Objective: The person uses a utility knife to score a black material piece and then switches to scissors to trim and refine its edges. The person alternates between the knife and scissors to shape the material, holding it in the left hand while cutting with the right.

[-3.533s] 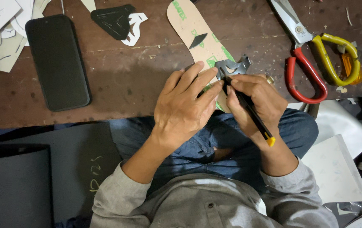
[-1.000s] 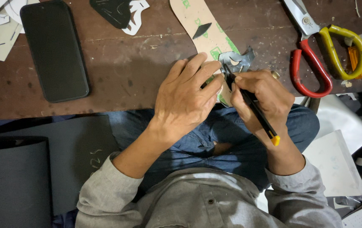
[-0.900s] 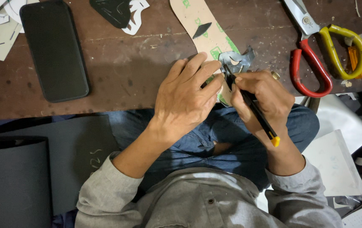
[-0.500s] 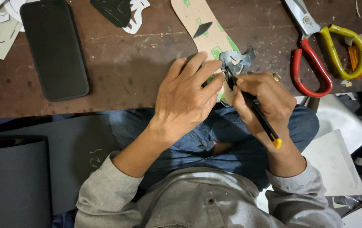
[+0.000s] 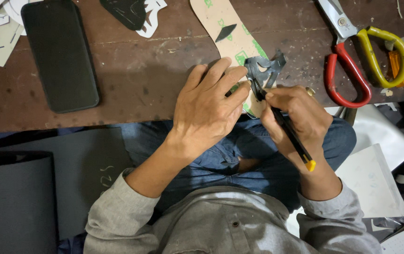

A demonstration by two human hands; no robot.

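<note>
Knife work goes best with short, shallow strokes: the right hand is clamped on the knife, its tip on the grey cutout, while the left hand presses that cutout flat on the card at the table edge. Scissors lie near at 3 o'clock, phone well apart at 9; bare wood between gives room.

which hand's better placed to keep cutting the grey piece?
Right. The right hand already grips the craft knife, tip at the grey cut-out. The left hand is flat, pinning the cardboard strip.
</note>
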